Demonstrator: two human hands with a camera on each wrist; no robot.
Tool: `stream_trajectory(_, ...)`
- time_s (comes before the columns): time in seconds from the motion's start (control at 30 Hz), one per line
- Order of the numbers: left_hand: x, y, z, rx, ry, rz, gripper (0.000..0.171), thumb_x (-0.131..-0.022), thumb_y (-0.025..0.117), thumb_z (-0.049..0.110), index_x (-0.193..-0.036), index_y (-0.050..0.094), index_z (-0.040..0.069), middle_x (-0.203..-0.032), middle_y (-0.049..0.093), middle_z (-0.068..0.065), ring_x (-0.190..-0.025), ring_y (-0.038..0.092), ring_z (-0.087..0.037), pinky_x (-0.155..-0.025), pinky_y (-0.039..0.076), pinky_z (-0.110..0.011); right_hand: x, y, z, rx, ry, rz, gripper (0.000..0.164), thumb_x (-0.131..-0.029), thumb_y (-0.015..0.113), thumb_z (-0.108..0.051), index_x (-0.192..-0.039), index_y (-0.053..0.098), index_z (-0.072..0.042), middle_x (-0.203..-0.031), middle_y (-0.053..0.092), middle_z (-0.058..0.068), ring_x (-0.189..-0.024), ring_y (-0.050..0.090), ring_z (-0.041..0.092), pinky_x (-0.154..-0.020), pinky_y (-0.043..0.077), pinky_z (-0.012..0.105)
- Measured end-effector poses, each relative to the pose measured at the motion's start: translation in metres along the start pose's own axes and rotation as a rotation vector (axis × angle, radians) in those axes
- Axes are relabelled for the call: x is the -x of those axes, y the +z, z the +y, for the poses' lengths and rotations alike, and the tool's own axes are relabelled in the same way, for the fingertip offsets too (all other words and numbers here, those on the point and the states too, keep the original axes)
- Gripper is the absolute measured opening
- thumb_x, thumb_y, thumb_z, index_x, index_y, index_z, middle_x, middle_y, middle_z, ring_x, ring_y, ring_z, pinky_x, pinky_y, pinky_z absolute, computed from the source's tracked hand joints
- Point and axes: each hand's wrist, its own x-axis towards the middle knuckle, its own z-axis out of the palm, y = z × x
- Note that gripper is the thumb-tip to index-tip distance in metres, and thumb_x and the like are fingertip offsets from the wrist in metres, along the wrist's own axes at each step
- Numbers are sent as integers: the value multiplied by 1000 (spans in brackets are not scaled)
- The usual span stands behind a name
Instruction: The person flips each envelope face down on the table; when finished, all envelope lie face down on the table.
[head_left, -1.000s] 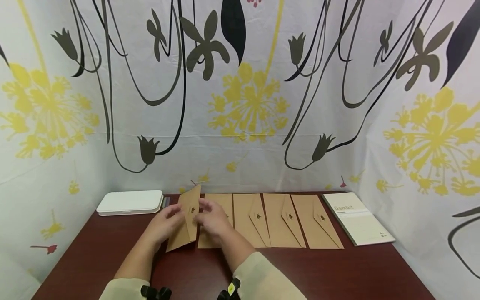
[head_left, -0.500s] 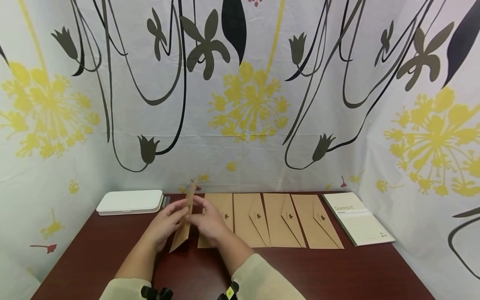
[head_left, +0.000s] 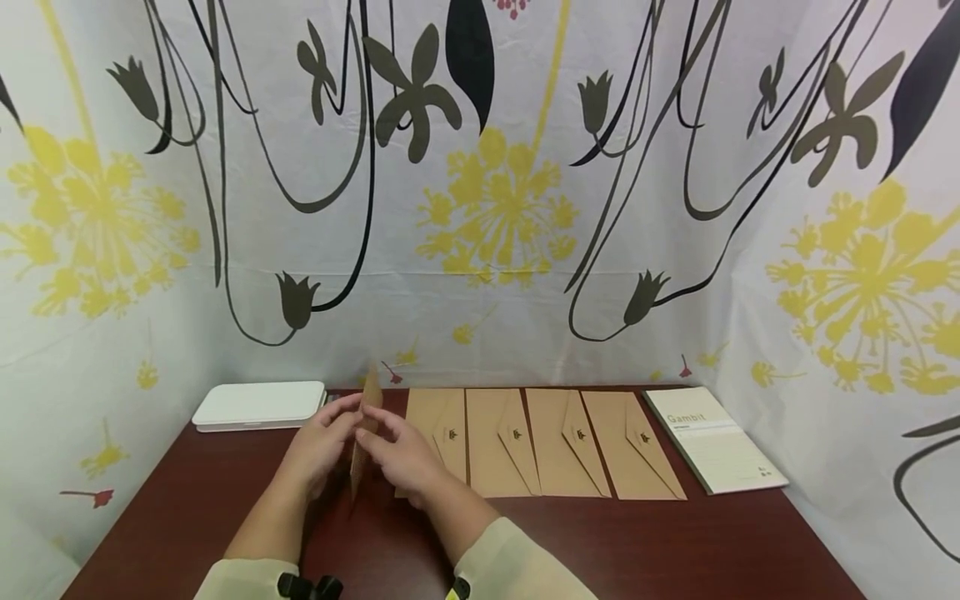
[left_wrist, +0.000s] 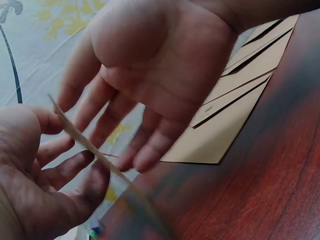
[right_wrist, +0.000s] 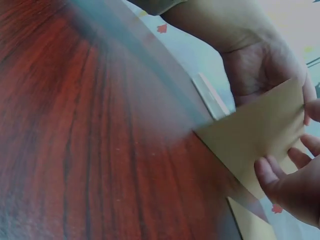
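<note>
A brown kraft envelope (head_left: 369, 392) stands nearly edge-on between my hands above the table's left-middle part. My left hand (head_left: 318, 442) grips it from the left, its thumb against that face in the left wrist view. From the other side my right hand (head_left: 405, 454) holds it, with the thumb (right_wrist: 270, 175) on the broad face and fingertips at the far edge. The right wrist view shows the envelope's plain face (right_wrist: 250, 130) tilted over the table. Just right of my hands, several matching envelopes (head_left: 498, 475) lie in a row, pointed flaps and small dark emblems showing.
A white flat case (head_left: 258, 406) lies at the back left of the dark red wooden table (head_left: 570, 550). To the right of the row is a pale notebook (head_left: 720, 442) marked "Gambit". A patterned cloth (head_left: 480, 333) hangs behind and at both sides.
The envelope has turned from showing its flap and emblem to nearly edge-on, shifting slightly left. My right hand has moved left with it. The row of envelopes stays put.
</note>
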Motion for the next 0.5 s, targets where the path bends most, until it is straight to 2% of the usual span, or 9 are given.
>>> stream_trajectory(0.1,-1,-4,1,43,5,13,50,-111,53,32,-159,51,19,-158,56,-15,-117,65,-19,-87,58,-29,-1,3,5,-6,27,-8,47,-106,66,-42,-151,60,-34,-165,51,4,-148,52,33,-118,47,60)
stream_trajectory(0.17,-2,-7,0,60,10,14,50,-112,51,27,-161,49,17,-164,51,-13,-126,63,-20,-89,58,-25,-3,4,9,-24,53,-20,51,-106,66,-39,-155,56,-29,-168,47,6,-154,45,36,-121,43,63)
stream_trajectory(0.23,-3,-9,-1,64,9,16,51,-112,51,23,-162,47,15,-168,48,-11,-137,58,-24,-94,57,-24,-4,4,11,-41,73,-28,56,-106,66,-37,-159,52,-25,-170,45,8,-155,44,38,-123,41,64)
stream_trajectory(0.37,-3,-15,-3,38,2,40,56,-110,53,15,-165,42,14,-171,43,-10,-155,43,-28,-119,48,-37,-5,3,13,-45,81,-15,66,-104,66,-37,-164,44,-19,-170,44,10,-157,42,37,-126,37,61)
stream_trajectory(0.43,-4,-18,-4,29,3,61,58,-109,55,12,-165,42,13,-171,44,-11,-160,38,-29,-126,41,-48,-6,2,13,-43,74,-11,69,-104,66,-38,-165,42,-17,-170,44,11,-158,40,37,-128,35,61)
stream_trajectory(0.5,-6,-21,-5,15,13,86,60,-107,56,9,-165,41,11,-171,44,-12,-162,32,-30,-130,35,-51,-6,2,13,-44,75,-10,70,-104,66,-38,-166,40,-17,-170,44,12,-159,39,38,-128,34,62)
